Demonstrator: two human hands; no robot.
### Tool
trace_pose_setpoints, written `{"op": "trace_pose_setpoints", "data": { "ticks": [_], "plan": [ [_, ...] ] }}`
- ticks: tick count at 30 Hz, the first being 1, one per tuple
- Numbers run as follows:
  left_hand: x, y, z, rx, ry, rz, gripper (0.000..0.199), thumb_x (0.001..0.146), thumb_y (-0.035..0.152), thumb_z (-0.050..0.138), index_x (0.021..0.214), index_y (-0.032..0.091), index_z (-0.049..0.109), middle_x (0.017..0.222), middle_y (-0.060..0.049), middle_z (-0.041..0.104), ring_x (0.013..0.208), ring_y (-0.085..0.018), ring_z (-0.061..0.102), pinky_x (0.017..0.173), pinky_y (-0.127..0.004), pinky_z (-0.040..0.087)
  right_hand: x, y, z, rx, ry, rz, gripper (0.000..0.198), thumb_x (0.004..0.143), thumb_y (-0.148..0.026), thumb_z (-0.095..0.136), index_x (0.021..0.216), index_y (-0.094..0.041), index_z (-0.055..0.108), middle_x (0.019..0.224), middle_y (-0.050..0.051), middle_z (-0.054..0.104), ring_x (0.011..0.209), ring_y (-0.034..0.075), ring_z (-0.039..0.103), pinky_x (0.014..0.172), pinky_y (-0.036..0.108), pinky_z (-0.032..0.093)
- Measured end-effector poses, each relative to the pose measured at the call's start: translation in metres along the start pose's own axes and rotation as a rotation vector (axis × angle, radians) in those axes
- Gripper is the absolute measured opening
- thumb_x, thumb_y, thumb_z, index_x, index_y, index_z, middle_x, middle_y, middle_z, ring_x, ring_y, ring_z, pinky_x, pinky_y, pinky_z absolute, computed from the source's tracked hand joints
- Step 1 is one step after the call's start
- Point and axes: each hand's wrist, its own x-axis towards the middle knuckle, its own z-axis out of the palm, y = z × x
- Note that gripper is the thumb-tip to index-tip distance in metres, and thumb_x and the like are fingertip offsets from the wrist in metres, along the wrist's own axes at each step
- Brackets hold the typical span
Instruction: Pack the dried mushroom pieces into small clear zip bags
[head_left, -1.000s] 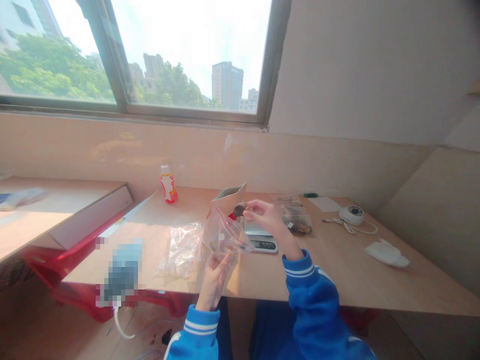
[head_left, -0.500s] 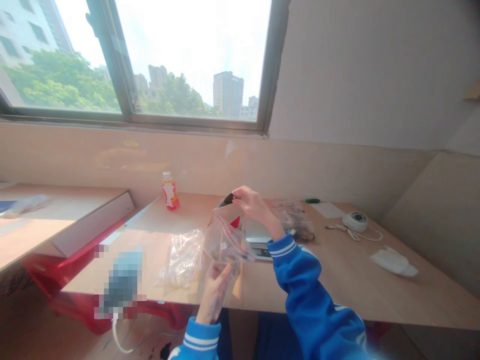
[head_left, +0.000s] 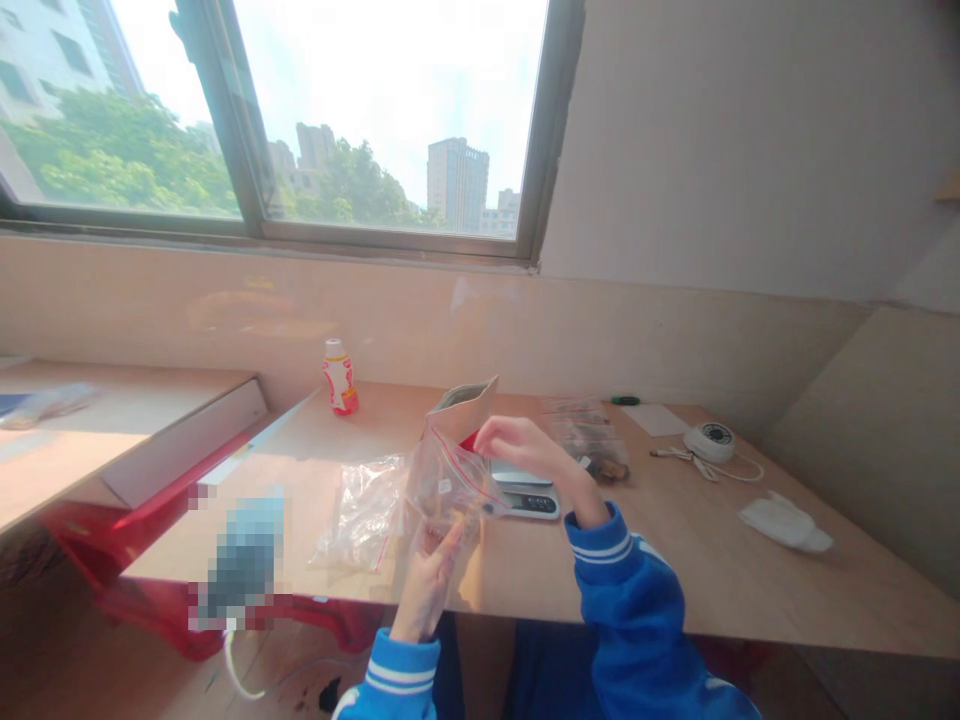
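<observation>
My left hand (head_left: 431, 575) grips the lower part of a clear zip bag (head_left: 450, 485) with a red seal line; a small white piece shows in it. My right hand (head_left: 517, 445) is over the bag's upper right side, fingers curled down and pinched together; what they hold, if anything, is hidden. Just behind the zip bag, a brown paper pouch (head_left: 450, 408) with a red mark stands with its top open. A digital kitchen scale (head_left: 534, 503) is partly covered by my right hand and the zip bag.
Empty clear bags (head_left: 365, 510) lie left of the pouch. A bottle (head_left: 341, 380) stands at the back left. Filled zip bags (head_left: 589, 435), a white dome camera (head_left: 709, 443) with cables and a crumpled white item (head_left: 786, 522) are to the right. A blurred-out object (head_left: 244, 555) is at the left edge.
My right hand has moved from the pouch's top, where it pinched a dark piece, down and right to the zip bag's mouth. My left hand stays on the bag.
</observation>
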Motion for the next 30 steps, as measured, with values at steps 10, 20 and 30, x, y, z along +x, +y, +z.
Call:
{"op": "trace_pose_setpoints", "data": {
  "ticks": [10,20,30],
  "plan": [
    [0.005,-0.007,-0.004,0.188,-0.064,0.123,0.052,0.071,0.03,0.074,0.12,0.022,0.056,0.111,-0.008,0.068,0.106,-0.025,0.062,0.096,-0.039,0.045,-0.024,0.005,0.025,-0.058,-0.385,0.208,0.006,0.077,-0.024,0.061,0.079,-0.018,0.062,0.062,-0.004,0.059,0.058,0.012,0.054,0.052,0.02,0.039],
    [0.002,0.0,0.002,0.276,0.144,0.137,0.062,0.059,0.037,0.08,0.112,0.014,0.061,0.102,-0.011,0.072,0.1,-0.028,0.065,0.088,-0.036,0.051,-0.023,0.021,0.039,0.091,-0.427,0.201,0.021,0.084,-0.034,0.055,0.08,-0.015,0.065,0.062,-0.001,0.061,0.056,0.012,0.055,0.052,0.021,0.041],
    [0.001,0.002,0.004,0.125,0.02,0.081,0.046,0.069,0.034,0.073,0.11,0.017,0.06,0.111,-0.01,0.068,0.106,-0.025,0.063,0.092,-0.036,0.05,-0.028,0.038,0.044,0.353,-0.25,0.227,0.04,0.072,-0.046,0.069,0.098,-0.015,0.069,0.081,0.004,0.068,0.072,0.017,0.061,0.066,0.027,0.048]
  ]
}}
